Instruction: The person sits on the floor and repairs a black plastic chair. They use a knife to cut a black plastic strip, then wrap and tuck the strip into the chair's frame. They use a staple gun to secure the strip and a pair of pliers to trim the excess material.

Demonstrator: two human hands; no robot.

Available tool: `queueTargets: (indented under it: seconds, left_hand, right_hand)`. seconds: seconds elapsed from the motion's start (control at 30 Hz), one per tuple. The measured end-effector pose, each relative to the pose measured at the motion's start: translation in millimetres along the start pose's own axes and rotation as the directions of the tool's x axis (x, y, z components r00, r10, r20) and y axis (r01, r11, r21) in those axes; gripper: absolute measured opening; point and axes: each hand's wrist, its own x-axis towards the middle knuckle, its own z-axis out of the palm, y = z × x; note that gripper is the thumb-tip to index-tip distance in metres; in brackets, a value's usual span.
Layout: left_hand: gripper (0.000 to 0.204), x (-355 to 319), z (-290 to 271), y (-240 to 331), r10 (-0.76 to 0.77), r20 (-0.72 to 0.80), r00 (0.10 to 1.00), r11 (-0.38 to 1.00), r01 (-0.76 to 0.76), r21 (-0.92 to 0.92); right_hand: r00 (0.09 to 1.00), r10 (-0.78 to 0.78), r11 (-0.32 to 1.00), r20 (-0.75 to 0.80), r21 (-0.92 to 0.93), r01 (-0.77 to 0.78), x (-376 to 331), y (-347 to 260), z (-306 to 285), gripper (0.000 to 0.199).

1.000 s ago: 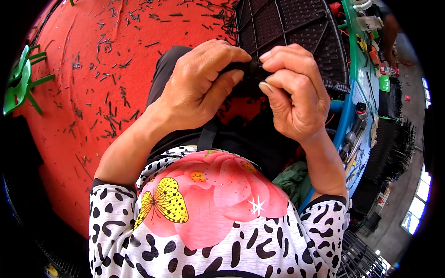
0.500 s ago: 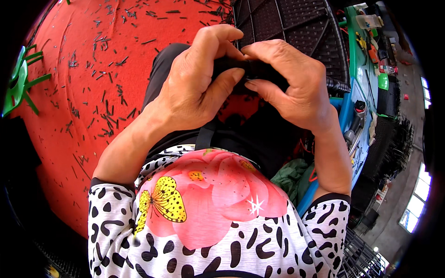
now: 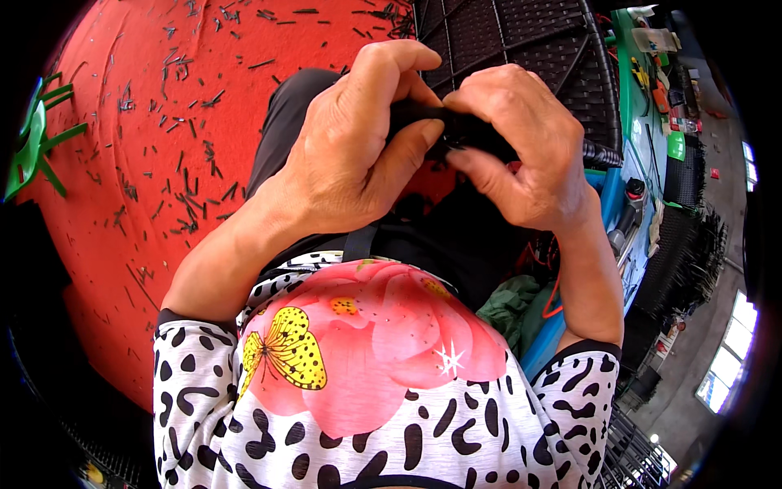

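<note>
My left hand (image 3: 346,155) and my right hand (image 3: 533,151) are raised close together in front of my lap. Between them is a black piece (image 3: 476,134), dark and partly covered by the fingers, so its exact kind is hard to make out. The left thumb and curled fingers pinch it from one side. On the other side my right fingers arch over it, with the thumb beneath. Just beyond the hands stands a dark woven rattan panel (image 3: 542,69) with crossing bars. I cannot tell whether the black piece is joined to it.
Short black strip scraps (image 3: 191,208) litter the red carpet (image 3: 90,244) on the left. A green plastic chair (image 3: 34,151) stands at the far left. Along the right runs a work table with a power tool (image 3: 626,216) and small items. Green cloth (image 3: 513,306) lies beside my right forearm.
Both hands have shifted slightly right, still around the black piece. The right thumb has dropped a little away from the left thumb.
</note>
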Motion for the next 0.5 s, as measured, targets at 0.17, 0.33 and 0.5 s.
queueTargets:
  seconds: [0.17,0.33,0.5]
  left_hand:
    - [0.041,0,-2,-1,-0.016,0.004,1.0,1.0,0.016,0.01]
    - [0.042,0,-2,1,-0.018,0.01,1.0,1.0,0.018,0.001]
    - [0.043,0,-4,0,-0.029,0.034,0.999,0.999,0.03,-0.028]
  right_hand:
    - [0.973,0.201,0.972,0.115,0.102,-0.213,6,-9,-5,0.025]
    - [0.874,0.423,0.826,0.24,0.294,-0.481,13,-11,-10,0.02]
    - [0.904,0.391,0.897,0.171,0.149,-0.416,22,-17,-3,0.016]
